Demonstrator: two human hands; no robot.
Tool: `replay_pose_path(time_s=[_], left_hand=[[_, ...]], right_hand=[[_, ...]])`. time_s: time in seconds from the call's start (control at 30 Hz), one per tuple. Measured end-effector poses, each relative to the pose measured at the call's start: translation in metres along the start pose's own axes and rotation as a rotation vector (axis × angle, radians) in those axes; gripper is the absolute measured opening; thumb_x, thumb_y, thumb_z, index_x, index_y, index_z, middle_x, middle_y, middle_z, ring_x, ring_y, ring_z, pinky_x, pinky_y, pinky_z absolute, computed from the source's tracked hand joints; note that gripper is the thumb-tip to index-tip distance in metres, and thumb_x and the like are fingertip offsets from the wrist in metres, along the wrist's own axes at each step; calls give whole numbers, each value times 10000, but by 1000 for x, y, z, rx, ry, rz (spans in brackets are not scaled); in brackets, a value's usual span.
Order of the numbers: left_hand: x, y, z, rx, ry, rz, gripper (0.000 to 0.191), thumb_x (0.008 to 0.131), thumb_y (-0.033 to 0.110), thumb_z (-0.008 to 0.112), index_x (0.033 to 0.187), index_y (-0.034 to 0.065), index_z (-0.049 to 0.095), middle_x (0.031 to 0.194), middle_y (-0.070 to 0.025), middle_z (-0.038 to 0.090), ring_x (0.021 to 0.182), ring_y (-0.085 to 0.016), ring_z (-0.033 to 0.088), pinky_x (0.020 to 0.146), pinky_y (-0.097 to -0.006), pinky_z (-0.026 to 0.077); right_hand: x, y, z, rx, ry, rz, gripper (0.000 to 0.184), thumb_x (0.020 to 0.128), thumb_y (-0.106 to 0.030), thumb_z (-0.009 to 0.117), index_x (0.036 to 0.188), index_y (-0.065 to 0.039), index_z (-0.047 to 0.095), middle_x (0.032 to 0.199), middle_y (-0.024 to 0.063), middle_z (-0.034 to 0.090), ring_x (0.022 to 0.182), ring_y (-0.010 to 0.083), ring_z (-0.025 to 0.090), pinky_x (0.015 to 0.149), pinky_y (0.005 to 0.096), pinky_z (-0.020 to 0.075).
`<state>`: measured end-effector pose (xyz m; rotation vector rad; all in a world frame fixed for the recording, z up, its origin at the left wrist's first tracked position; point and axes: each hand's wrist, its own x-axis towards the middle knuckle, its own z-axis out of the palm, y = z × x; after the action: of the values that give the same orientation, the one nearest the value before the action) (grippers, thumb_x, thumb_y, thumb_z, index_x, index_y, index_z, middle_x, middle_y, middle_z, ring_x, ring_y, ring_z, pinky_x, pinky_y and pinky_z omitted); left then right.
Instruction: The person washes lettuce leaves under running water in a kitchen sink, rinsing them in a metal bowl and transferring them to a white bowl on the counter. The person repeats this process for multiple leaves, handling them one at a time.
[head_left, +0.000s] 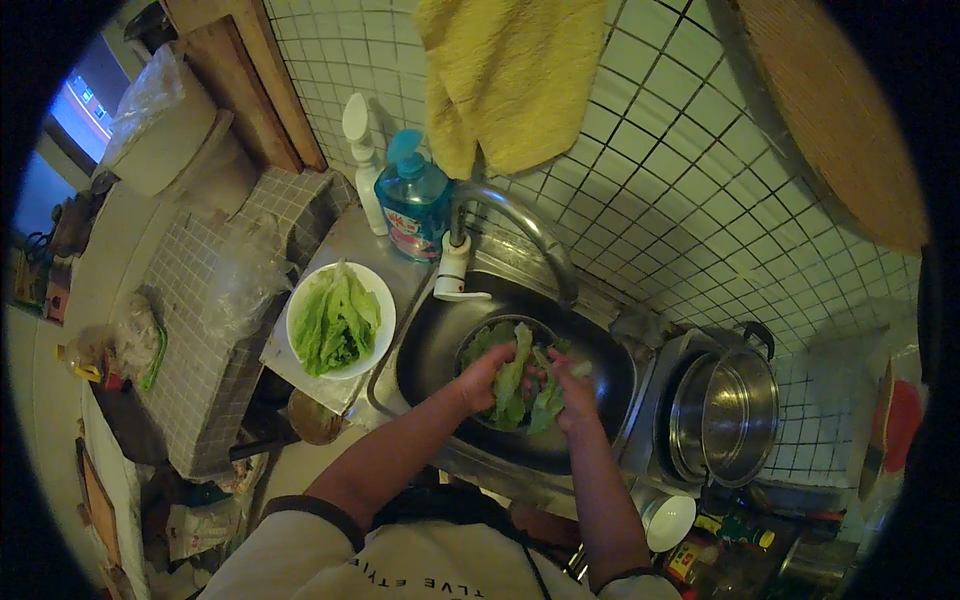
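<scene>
Both of my hands are over a round metal basin (480, 326) standing in the stainless steel sink (600, 442). My left hand (484, 381) holds a long green lettuce leaf (511, 386) by its side. More leaf pieces (546, 401) are in my right hand (571, 390), close beside the left. Other lettuce leaves (480, 341) lie in the basin under the hands. Left of the sink, a white plate (386, 322) bears a heap of lettuce leaves (334, 322). A curved metal faucet (525, 214) with a white lever base arches over the sink's back edge.
A blue soap bottle (411, 202) and a white spray bottle (367, 176) stand behind the plate. Above hangs a yellow towel (517, 82). Metal pots (739, 420) sit right of the sink, with a white bowl (670, 523) below. Plastic bags (244, 277) lie on the tiled ledge at left.
</scene>
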<state>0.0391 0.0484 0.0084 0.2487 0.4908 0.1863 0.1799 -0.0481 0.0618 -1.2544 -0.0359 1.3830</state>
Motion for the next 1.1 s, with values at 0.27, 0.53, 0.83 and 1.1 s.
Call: replay_pose_path(time_s=[0.27,0.53,0.83,1.1], left_hand=[[-6,0,7,88,-99,12,427,839,153,464,1250,52,409,1132,-111,551,894,-229,584,770,-384,485],[-4,-7,1,475,61,2,304,785,90,500,1071,4,551,938,-120,622,766,-219,603,679,-332,491],[8,-32,1,1399,66,-18,308,819,276,568,969,8,588,784,-85,604,667,-138,527,607,-330,448],[14,-43,-56,1168,242,12,402,805,224,589,1137,8,522,976,-110,605,783,-168,556,680,-325,462]], right_hand=[[31,26,-43,224,-27,-19,328,819,-69,550,1142,-95,495,892,121,591,751,283,608,658,428,528],[8,13,-21,-63,92,-63,349,780,-81,616,1107,-55,498,915,82,588,782,242,597,673,393,527],[19,55,-44,-230,228,-14,339,790,-125,639,1091,-42,504,955,63,590,867,182,564,753,348,464],[57,26,-66,-497,316,-249,386,744,-67,626,1105,-24,494,967,91,589,893,214,564,769,356,460]])
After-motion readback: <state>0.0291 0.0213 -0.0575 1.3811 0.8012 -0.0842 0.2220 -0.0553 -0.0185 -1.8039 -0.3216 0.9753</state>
